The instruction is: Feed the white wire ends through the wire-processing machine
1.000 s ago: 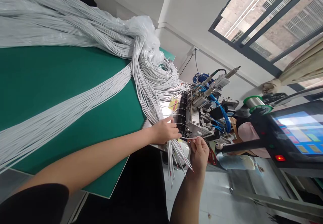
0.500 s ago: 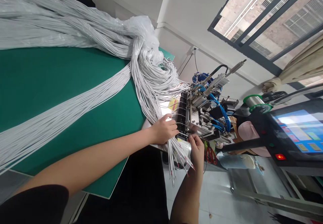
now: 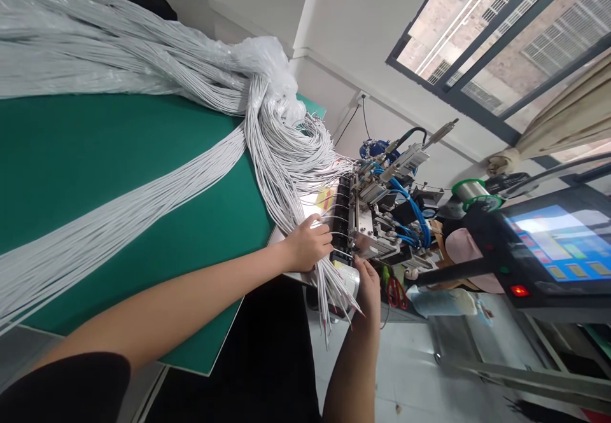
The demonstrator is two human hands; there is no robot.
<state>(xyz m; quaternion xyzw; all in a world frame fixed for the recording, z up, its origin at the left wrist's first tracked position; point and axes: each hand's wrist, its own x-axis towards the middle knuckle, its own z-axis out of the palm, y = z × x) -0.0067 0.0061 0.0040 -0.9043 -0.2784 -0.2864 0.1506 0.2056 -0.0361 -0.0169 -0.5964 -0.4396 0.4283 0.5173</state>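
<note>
My left hand (image 3: pixel 308 243) is closed over a bundle of thin white cables (image 3: pixel 277 187), whose loose reddish-tipped ends (image 3: pixel 334 292) hang below it. From its fingers a single white cable (image 3: pixel 342 253) stretches across to the wire-processing machine (image 3: pixel 370 219). At the machine's near corner, my right hand (image 3: pixel 368 280) pinches with thumb and forefinger at the end of that cable; the tip itself is hidden. Other cables lie in a row into the black feed strip (image 3: pixel 340 210) along the machine's side.
A green-topped table (image 3: pixel 119 137) carries more cables, partly wrapped in clear plastic (image 3: pixel 272 60). Right of the machine stand a solder-like wire spool (image 3: pixel 476 194) and a lit touchscreen (image 3: pixel 563 245). Red-handled scissors (image 3: pixel 396 292) lie near my right hand.
The whole view has shifted slightly. Both hands keep nearly the same places, with my right fingers still at the machine's corner.
</note>
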